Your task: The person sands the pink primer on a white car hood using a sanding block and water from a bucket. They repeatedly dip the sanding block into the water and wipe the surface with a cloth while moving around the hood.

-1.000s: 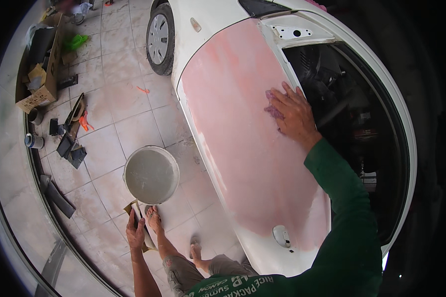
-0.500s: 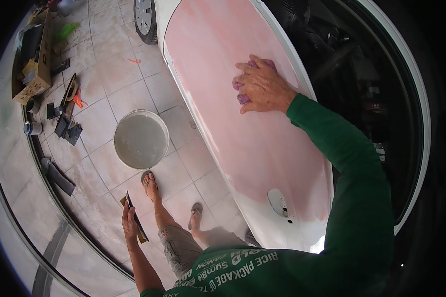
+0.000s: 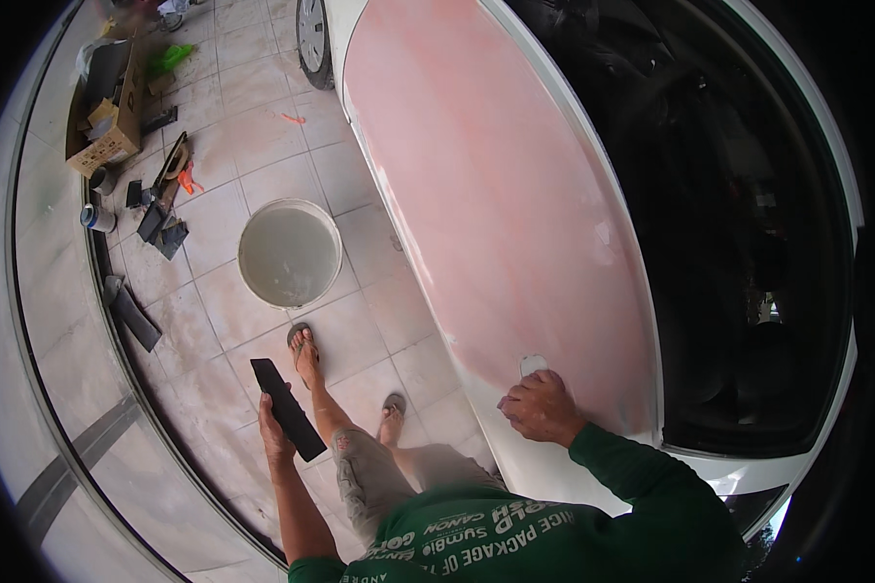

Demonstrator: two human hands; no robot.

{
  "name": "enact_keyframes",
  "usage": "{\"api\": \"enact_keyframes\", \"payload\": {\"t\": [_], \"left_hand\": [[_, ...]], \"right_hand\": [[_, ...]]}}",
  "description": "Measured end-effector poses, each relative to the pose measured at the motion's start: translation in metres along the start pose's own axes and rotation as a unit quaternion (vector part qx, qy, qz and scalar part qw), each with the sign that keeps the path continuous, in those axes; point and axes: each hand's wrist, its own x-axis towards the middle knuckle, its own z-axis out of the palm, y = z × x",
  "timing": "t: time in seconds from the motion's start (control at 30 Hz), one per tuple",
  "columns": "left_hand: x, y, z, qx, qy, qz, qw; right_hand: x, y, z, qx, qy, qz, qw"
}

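Left hand: the left hand (image 3: pixel 274 432) hangs low beside the leg, its grip wrapped around a dark flat sanding block (image 3: pixel 288 409), which points up and away from the body.
Right hand: the right hand (image 3: pixel 540 408) rests on the car panel (image 3: pixel 496 214), fingers curled together in a loose fist, just below a small round cap (image 3: pixel 533 364). Whether it pinches something I cannot tell.
Where the work is: the panel is coated pink and matte, with white paint at its lower edge; the hand is at the near end of it.
Doing it well: I think the block should lie flat on the surface, with even pressure and long strokes, and be wetted often in the white bucket (image 3: pixel 290 255) of cloudy water on the tiled floor (image 3: pixel 224 107).
Nearby: a cardboard box (image 3: pixel 112 117) and small tools lie along the wall, a wheel (image 3: pixel 313 39) is at the top.
Hard to see: the inside of the car is only dark; the palm of the right hand is hidden.
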Motion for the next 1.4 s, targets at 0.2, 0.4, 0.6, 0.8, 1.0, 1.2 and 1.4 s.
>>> {"api": "enact_keyframes", "payload": {"t": [0.2, 0.4, 0.6, 0.8, 1.0, 1.2, 1.4], "left_hand": [[0.116, 0.062, 0.080, -0.013, -0.031, 0.063, 0.997], [0.318, 0.085, 0.073, -0.048, -0.037, -0.086, 0.994], [0.458, 0.002, 0.079, 0.243, 0.082, -0.074, 0.964], [0.541, -0.039, 0.018, 0.652, 0.011, 0.068, 0.755], [0.438, -0.030, 0.079, 0.060, -0.003, -0.236, 0.970], [0.349, 0.043, 0.048, -0.161, -0.184, -0.181, 0.953], [0.173, 0.029, 0.142, -0.068, -0.201, 0.099, 0.972]], "right_hand": [[0.192, -0.028, 0.066, 0.158, 0.077, 0.068, 0.982], [0.454, -0.053, 0.124, 0.103, 0.034, 0.001, 0.994], [0.578, -0.042, 0.199, -0.056, -0.060, 0.041, 0.996], [0.632, -0.060, 0.235, 0.010, -0.175, 0.045, 0.983], [0.549, -0.024, 0.236, 0.186, -0.171, 0.135, 0.958], [0.482, -0.055, 0.115, 0.666, -0.041, 0.091, 0.739], [0.361, -0.092, 0.028, 0.713, 0.146, 0.162, 0.667]]}}
